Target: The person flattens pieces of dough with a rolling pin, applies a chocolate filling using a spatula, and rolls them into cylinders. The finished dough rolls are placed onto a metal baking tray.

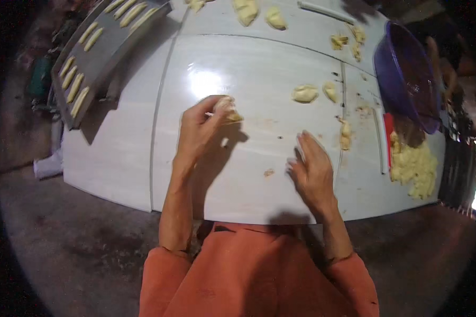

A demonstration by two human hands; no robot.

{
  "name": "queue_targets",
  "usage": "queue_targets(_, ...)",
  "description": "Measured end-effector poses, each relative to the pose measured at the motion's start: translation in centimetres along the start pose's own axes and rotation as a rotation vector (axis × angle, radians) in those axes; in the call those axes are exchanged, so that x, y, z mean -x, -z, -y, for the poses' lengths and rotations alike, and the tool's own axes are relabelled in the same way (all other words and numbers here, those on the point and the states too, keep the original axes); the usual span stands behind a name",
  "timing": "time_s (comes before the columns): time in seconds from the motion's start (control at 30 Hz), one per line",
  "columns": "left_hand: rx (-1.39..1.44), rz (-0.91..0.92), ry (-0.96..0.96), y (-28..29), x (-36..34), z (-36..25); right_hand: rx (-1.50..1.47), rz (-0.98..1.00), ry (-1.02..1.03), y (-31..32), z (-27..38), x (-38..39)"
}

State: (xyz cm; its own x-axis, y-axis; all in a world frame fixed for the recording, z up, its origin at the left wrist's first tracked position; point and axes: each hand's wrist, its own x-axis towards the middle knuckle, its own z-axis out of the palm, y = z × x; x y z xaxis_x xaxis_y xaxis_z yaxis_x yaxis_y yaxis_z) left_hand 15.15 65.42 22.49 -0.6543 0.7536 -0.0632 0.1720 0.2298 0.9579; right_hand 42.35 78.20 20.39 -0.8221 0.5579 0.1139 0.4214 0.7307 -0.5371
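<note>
Over the middle of the white tabletop, my left hand [200, 129] is closed, pinching a small piece of dough [227, 108] between thumb and fingers. A yellowish-brown bit shows at the lower side of that dough. To the right, my right hand [314, 171] is low over the table, fingers stretched out and holding nothing. Beyond it lie a flattened piece of dough [304, 93] and a smaller dough piece [330, 92]. A narrow strip of dough with brown filling [345, 135] is just right of my right fingertips.
A metal tray [108, 58] with several finger-shaped dough rolls stands at the far left. On the right are a purple basin [388, 79], a white rod [380, 141] and a heap of dough pieces [415, 166]. More dough [275, 18] and another rod [325, 11] lie at the far side.
</note>
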Motion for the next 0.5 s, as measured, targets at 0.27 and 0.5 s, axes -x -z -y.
queue_targets(0.27, 0.182, -0.649, 0.207, 15.3, 13.4, 6.9, 0.116, 0.282, 0.189, -12.2, 11.2, -1.0)
queue_targets(0.5, 0.072, -0.449, 0.442, 15.0, 17.4, 5.3, -0.195, 0.508, 0.482, -15.6, 14.0, 3.3)
